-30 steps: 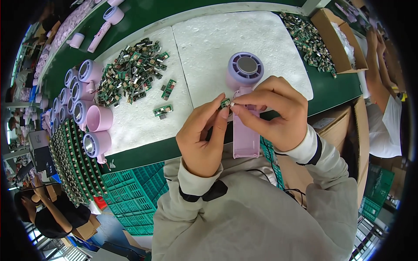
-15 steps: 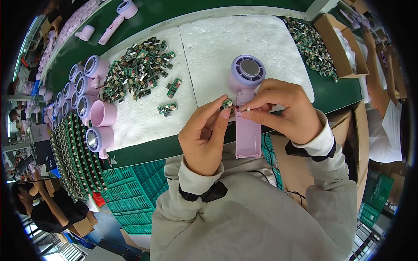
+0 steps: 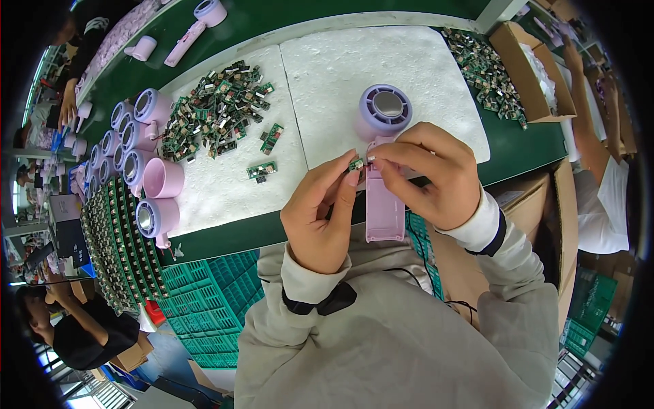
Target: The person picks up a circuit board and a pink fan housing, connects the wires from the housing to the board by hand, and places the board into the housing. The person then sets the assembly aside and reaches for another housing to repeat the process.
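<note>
A small green circuit board (image 3: 355, 164) is pinched between the thumb and fingers of my left hand (image 3: 319, 211). Close beside it, the fingertips of my right hand (image 3: 436, 178) are closed on a small white connector (image 3: 371, 159); thin dark wires show between the two hands. Under my right fingers lies a handheld fan with a round purple head (image 3: 385, 111) and an open pink handle shell (image 3: 385, 211). Its head rests on the white foam sheet (image 3: 334, 68), while the hollow handle sticks out past the table's near edge. My fingers cover the joint between head and handle.
Loose circuit boards (image 3: 221, 109) are heaped on the foam at left, with more boards (image 3: 484, 75) at far right beside a cardboard box (image 3: 531, 71). Several fan bodies (image 3: 155, 217) stand at left near stacked board panels (image 3: 116, 245). Green crates (image 3: 211, 307) sit below. Other people work on both sides.
My right hand has moved slightly left, bringing the white connector up to the circuit board. The fan has shifted a little left. At far left, a co-worker's arm has reached in.
</note>
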Demonstrator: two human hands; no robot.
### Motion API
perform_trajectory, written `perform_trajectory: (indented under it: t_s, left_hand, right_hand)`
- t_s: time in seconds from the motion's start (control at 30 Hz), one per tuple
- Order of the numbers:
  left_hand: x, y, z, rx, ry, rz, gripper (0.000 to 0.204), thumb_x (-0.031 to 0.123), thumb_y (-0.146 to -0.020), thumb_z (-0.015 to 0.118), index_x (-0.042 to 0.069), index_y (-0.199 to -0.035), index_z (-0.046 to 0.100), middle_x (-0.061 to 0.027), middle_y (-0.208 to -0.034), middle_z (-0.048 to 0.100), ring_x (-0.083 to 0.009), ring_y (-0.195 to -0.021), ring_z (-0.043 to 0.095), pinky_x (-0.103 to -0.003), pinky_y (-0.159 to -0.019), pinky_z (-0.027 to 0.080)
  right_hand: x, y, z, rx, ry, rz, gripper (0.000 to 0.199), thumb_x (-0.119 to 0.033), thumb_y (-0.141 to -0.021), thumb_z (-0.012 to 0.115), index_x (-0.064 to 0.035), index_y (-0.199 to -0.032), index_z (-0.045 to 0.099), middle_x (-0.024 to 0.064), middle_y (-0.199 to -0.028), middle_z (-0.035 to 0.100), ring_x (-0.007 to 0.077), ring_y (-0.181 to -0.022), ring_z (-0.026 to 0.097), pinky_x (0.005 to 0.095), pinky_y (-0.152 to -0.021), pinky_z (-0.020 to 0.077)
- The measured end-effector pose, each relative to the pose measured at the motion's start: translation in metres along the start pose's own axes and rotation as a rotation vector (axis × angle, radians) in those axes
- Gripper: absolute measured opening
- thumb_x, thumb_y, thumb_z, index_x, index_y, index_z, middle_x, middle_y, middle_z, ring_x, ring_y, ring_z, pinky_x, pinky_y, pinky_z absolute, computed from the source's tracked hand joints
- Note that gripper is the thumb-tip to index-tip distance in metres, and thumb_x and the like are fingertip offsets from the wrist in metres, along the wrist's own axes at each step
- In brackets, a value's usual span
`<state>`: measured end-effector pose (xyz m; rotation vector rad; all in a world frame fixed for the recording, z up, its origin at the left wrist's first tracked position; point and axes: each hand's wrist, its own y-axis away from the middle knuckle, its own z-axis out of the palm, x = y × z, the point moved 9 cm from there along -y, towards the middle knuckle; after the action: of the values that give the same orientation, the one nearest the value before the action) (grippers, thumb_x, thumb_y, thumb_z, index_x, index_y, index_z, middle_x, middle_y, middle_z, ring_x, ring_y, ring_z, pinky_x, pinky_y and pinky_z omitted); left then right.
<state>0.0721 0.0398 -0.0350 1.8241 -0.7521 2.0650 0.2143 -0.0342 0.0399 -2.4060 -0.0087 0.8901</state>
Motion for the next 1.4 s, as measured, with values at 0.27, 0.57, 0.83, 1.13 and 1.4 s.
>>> perform_trajectory:
  t_s: [0.27,0.57,0.83,1.13,1.4]
  left_hand:
    - [0.017,0.000,0.003,-0.022,-0.210,0.171,0.031,-0.006,-0.096,0.067,0.002,-0.126,0.072,-0.0172,-0.118,0.072,-0.0217,-0.100,0.072,-0.030,-0.087,0.057]
    - [0.025,0.004,0.007,-0.074,-0.323,0.236,0.033,-0.008,-0.094,0.067,0.002,-0.126,0.072,-0.0169,-0.116,0.073,-0.0253,-0.102,0.072,-0.031,-0.088,0.057]
    - [0.021,0.005,0.008,-0.087,-0.263,0.218,0.033,-0.008,-0.094,0.068,0.001,-0.125,0.073,-0.0168,-0.114,0.073,-0.0242,-0.099,0.073,-0.030,-0.087,0.057]
    - [0.024,0.006,0.008,-0.115,-0.297,0.222,0.035,-0.009,-0.092,0.069,0.002,-0.125,0.073,-0.0161,-0.110,0.073,-0.0232,-0.096,0.073,-0.029,-0.083,0.057]
    - [0.026,0.021,0.016,0.030,-0.500,0.390,0.040,-0.013,-0.090,0.068,-0.001,-0.128,0.071,-0.0159,-0.118,0.069,-0.0250,-0.097,0.072,-0.032,-0.081,0.059]
  right_hand:
    - [-0.009,-0.002,0.001,-0.079,0.097,-0.185,0.021,0.001,-0.073,0.079,-0.0024,-0.094,0.074,0.0086,-0.085,0.065,0.0261,-0.072,0.065,0.0352,-0.063,0.0531]
    - [-0.015,-0.002,-0.002,-0.123,0.078,-0.268,0.020,0.000,-0.071,0.079,-0.0036,-0.090,0.073,0.0074,-0.080,0.062,0.0254,-0.067,0.062,0.0352,-0.060,0.0502]
    - [-0.012,-0.001,-0.003,-0.130,0.051,-0.275,0.021,0.000,-0.069,0.078,-0.0039,-0.089,0.072,0.0070,-0.079,0.062,0.0251,-0.065,0.061,0.0355,-0.058,0.0486]
    - [-0.015,0.000,-0.001,-0.158,0.054,-0.282,0.021,-0.001,-0.069,0.079,-0.0041,-0.088,0.072,0.0063,-0.079,0.060,0.0246,-0.063,0.059,0.0352,-0.057,0.0477]
    - [-0.012,0.016,0.007,-0.029,-0.001,0.069,0.019,0.002,-0.075,0.079,-0.0003,-0.093,0.072,0.0057,-0.078,0.057,0.0170,-0.059,0.058,0.0291,-0.051,0.0456]
